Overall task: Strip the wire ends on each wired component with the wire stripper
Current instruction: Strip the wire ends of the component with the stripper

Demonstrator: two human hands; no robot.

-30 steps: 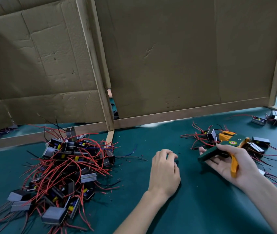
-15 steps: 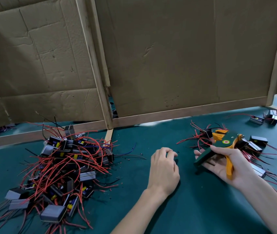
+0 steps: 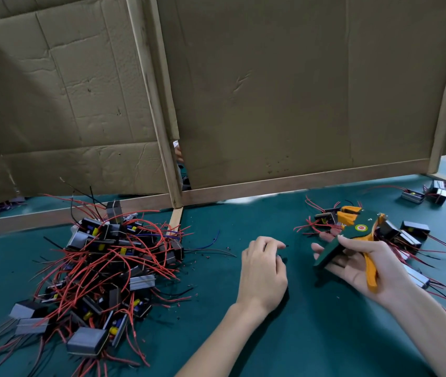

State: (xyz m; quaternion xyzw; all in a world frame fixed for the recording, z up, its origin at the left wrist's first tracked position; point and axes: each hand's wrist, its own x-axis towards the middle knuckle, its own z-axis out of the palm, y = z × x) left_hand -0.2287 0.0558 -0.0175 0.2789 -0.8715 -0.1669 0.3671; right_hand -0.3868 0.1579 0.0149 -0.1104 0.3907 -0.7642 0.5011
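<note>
item: wire stripper (image 3: 352, 235), green and orange, lying in the upturned right hand (image 3: 363, 265), thumb curled over the green handle, fingers beneath, orange handle across the palm; head pointed at the small pile of components (image 3: 406, 235) on the right. item: left hand (image 3: 264, 265), resting on the green table mat (image 3: 311, 336), fingers loosely curled, holding nothing that showed. item: large pile of components (image 3: 102, 268) with red wires, left of that hand, well apart from the tool. change over the last second: slight; the tool only shifted a little in the palm, the left hand stayed put. reading: no wire sat in the stripper, so this looked like a pause between pieces, next component yet to be fetched.
</note>
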